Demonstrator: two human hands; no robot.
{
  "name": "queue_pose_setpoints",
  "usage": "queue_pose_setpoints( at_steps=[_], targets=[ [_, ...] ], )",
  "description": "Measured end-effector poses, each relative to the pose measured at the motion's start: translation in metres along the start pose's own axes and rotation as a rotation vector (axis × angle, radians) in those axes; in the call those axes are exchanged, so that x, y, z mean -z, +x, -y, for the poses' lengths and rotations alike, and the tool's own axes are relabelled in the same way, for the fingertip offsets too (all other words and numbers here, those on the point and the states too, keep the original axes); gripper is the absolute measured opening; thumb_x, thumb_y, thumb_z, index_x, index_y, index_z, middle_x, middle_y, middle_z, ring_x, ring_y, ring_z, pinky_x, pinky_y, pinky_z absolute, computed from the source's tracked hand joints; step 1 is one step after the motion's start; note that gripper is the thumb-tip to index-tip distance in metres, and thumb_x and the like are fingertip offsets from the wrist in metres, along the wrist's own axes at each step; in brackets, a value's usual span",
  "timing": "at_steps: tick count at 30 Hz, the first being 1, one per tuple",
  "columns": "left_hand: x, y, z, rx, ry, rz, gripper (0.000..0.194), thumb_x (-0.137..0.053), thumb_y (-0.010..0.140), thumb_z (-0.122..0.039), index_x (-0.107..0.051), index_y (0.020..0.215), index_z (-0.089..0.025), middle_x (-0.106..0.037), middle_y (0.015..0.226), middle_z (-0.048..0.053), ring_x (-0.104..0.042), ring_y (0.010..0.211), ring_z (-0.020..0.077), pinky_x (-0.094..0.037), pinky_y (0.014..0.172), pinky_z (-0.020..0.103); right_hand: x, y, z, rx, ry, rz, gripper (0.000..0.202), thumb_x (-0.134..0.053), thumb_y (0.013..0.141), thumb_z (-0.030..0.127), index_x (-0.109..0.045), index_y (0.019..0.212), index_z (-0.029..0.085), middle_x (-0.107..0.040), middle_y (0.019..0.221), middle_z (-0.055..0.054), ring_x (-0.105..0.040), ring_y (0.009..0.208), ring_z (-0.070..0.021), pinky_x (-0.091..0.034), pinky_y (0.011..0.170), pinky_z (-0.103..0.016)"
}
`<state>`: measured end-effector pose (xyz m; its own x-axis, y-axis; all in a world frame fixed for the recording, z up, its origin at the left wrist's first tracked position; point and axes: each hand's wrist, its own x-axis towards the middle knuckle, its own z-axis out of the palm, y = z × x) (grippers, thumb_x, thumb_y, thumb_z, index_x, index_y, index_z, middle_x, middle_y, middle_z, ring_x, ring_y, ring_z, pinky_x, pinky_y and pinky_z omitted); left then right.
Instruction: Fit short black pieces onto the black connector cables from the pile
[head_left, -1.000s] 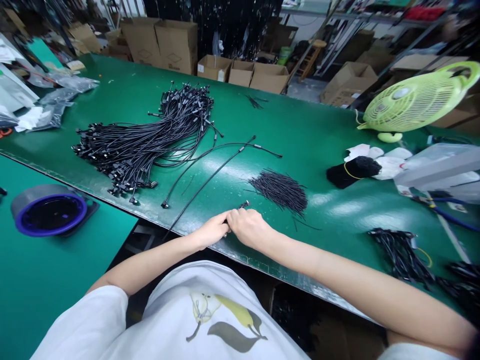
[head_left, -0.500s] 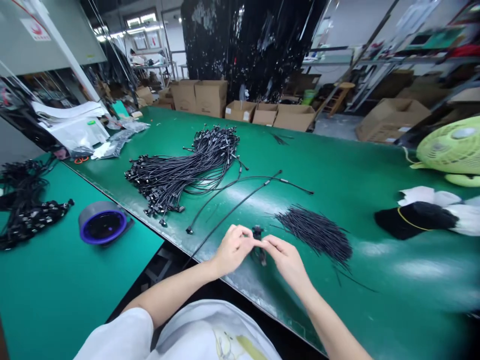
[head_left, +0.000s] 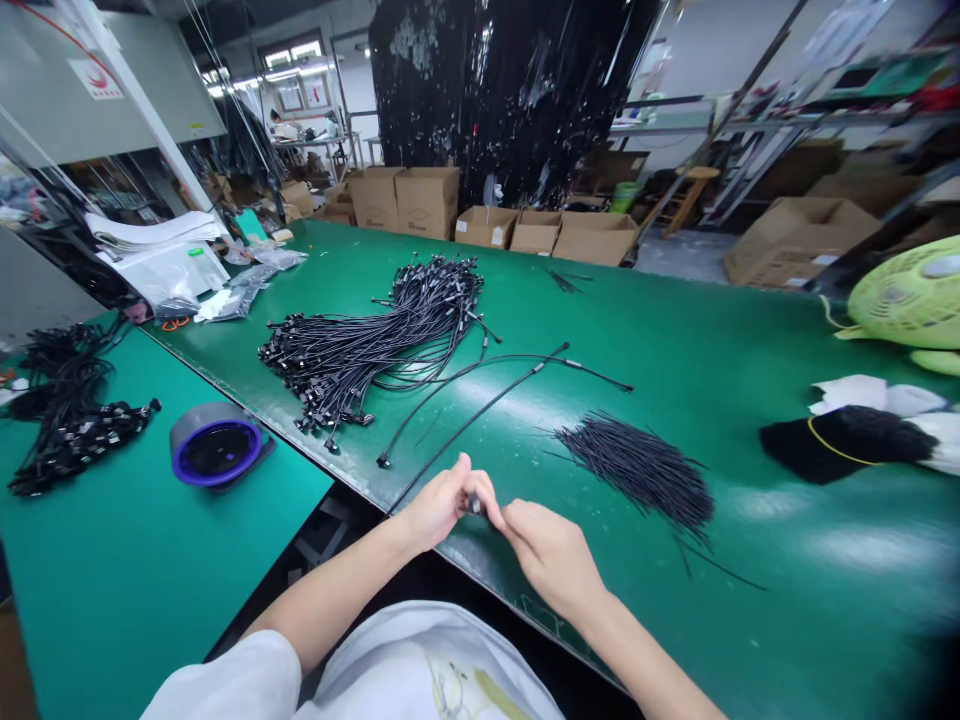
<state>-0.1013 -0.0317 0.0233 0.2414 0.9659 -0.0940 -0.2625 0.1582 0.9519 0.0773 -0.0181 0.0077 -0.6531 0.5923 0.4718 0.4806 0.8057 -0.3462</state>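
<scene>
Over the near edge of the green table, my left hand (head_left: pixel 441 507) is closed around a small dark piece with a greyish metal end (head_left: pixel 474 504), which looks like a cable connector. Touching its fingertips, my right hand (head_left: pixel 553 556) has its fingers curled inward; what they grip is hidden. Just beyond the hands, a single black cable (head_left: pixel 480 408) lies slantwise, crossed by a second, curved cable (head_left: pixel 442 378). To the right of them is a loose pile of thin black strips (head_left: pixel 637 470), like cable ties.
A large heap of black cables (head_left: pixel 382 335) lies back left. On the left table are a purple-rimmed roll (head_left: pixel 217 450) and more cables (head_left: pixel 75 420). At right sit a banded black bundle (head_left: pixel 840 442) and a green fan (head_left: pixel 911 295). Cardboard boxes (head_left: pixel 427 200) stand behind.
Both hands have turned and shifted slightly lower and nearer my body. The dark piece that showed between them is now mostly covered by my left fingers. The view has shifted slightly.
</scene>
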Motion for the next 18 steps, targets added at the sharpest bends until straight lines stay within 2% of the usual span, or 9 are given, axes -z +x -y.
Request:
queue_pose_setpoints(
  at_steps=[2,3,5,7,9,12,14,16,18],
  targets=[
    [-0.008,-0.011,-0.004,-0.119,0.237,0.100,0.065,-0.040,0.091,-0.062,-0.069,0.057,-0.014,-0.055,0.073,0.007,-0.052,0.075,0.0159,-0.042,0.079,0.030,0.006,0.000,-0.008,-0.105,0.034,0.015,0.031,-0.041,0.098,0.022,-0.051,0.069,0.019,-0.053,0.064,0.001,-0.049,0.060,-0.0115,-0.032,0.059,-0.023],
    [-0.013,-0.014,-0.001,-0.150,0.330,0.091,0.056,-0.048,0.090,-0.058,-0.071,0.062,-0.015,-0.056,0.075,0.006,-0.053,0.079,0.0165,-0.042,0.082,0.030,0.010,0.000,-0.010,-0.139,0.020,0.007,0.030,-0.041,0.098,0.023,-0.052,0.070,0.019,-0.054,0.064,0.001,-0.049,0.061,-0.0120,-0.032,0.059,-0.024],
    [-0.019,-0.016,0.012,-0.153,0.392,-0.049,0.037,-0.061,0.084,-0.052,-0.073,0.084,-0.017,-0.058,0.083,0.005,-0.054,0.081,0.0167,-0.043,0.084,0.031,0.016,0.001,-0.010,-0.169,-0.026,-0.018,0.029,-0.041,0.098,0.024,-0.054,0.072,0.019,-0.056,0.067,-0.001,-0.050,0.063,-0.0137,-0.033,0.061,-0.025],
    [-0.020,-0.014,0.027,-0.137,0.328,-0.211,0.046,-0.066,0.080,-0.051,-0.065,0.112,-0.018,-0.060,0.101,0.007,-0.055,0.087,0.0170,-0.046,0.084,0.032,0.019,0.001,-0.004,-0.185,-0.032,-0.034,0.030,-0.040,0.098,0.025,-0.055,0.073,0.019,-0.058,0.070,-0.003,-0.051,0.067,-0.0152,-0.033,0.064,-0.027],
    [-0.018,-0.010,0.036,-0.138,0.300,-0.183,0.053,-0.062,0.084,-0.050,-0.056,0.126,-0.020,-0.056,0.121,0.011,-0.056,0.104,0.0199,-0.045,0.094,0.035,0.017,0.001,0.002,-0.226,0.055,-0.060,0.030,-0.040,0.098,0.027,-0.056,0.074,0.019,-0.058,0.070,-0.003,-0.051,0.068,-0.0155,-0.034,0.066,-0.027],
    [-0.016,-0.008,0.035,-0.160,0.350,0.032,0.041,-0.050,0.093,-0.045,-0.061,0.123,-0.020,-0.055,0.133,0.011,-0.049,0.125,0.0231,-0.033,0.111,0.038,0.008,-0.002,0.009,-0.388,0.316,-0.148,0.030,-0.042,0.097,0.031,-0.054,0.072,0.019,-0.056,0.070,-0.002,-0.049,0.067,-0.0145,-0.035,0.066,-0.027],
    [-0.018,-0.008,0.030,-0.170,0.348,0.047,0.039,-0.049,0.094,-0.044,-0.064,0.120,-0.019,-0.057,0.133,0.010,-0.047,0.128,0.0238,-0.029,0.114,0.039,0.002,-0.004,0.011,-0.548,0.570,-0.196,0.031,-0.047,0.093,0.037,-0.052,0.068,0.019,-0.050,0.066,-0.001,-0.045,0.062,-0.0131,-0.034,0.060,-0.026],
    [-0.024,-0.010,0.027,-0.165,0.313,0.004,0.040,-0.052,0.092,-0.043,-0.065,0.119,-0.018,-0.058,0.133,0.011,-0.048,0.128,0.0246,-0.029,0.114,0.039,-0.003,-0.007,0.009,-0.707,0.963,-0.107,0.037,-0.051,0.088,0.047,-0.047,0.064,0.020,-0.038,0.057,0.003,-0.032,0.050,-0.0103,-0.028,0.049,-0.024],
    [-0.029,-0.010,0.026,-0.125,0.235,-0.007,0.038,-0.056,0.090,-0.042,-0.067,0.116,-0.016,-0.063,0.128,0.011,-0.052,0.125,0.0252,-0.031,0.112,0.039,-0.005,-0.011,0.004,-0.793,1.333,0.078,0.045,-0.055,0.082,0.058,-0.040,0.061,0.021,-0.025,0.052,0.007,-0.017,0.043,-0.0078,-0.019,0.041,-0.023]
  ],
)
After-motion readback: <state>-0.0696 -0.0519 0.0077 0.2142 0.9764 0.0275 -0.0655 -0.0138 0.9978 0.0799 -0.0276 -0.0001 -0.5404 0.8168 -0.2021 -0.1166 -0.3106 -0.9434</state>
